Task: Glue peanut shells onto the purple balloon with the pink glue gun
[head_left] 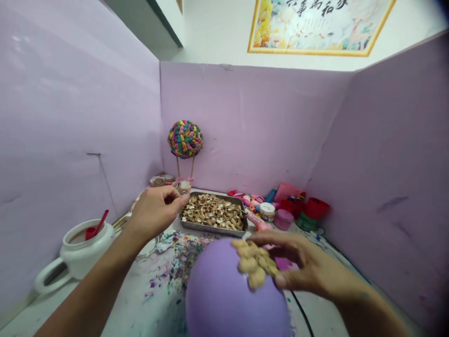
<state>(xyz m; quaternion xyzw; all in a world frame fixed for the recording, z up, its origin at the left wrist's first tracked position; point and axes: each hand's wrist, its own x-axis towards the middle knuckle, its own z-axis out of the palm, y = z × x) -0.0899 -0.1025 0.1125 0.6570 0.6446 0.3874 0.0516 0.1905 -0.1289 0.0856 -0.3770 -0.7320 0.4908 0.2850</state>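
A purple ball (pixel 224 295) fills the near middle of the view, with a patch of tan shell pieces (pixel 254 264) stuck on its upper right. My right hand (pixel 301 264) rests against the ball's right side, fingers curled and pressing on the shell patch. My left hand (pixel 156 210) hovers just left of a metal tray (pixel 213 229) heaped with loose shells (pixel 213 213). Its fingertips are pinched together, and whatever they hold is too small to name.
A white jug (pixel 79 250) with a red spoon stands at the left. A multicoloured ball on sticks (pixel 185 139) rises behind the tray. Pink and red tubs and lids (pixel 298 208) crowd the back right. Paint flecks cover the table. Purple boards wall three sides.
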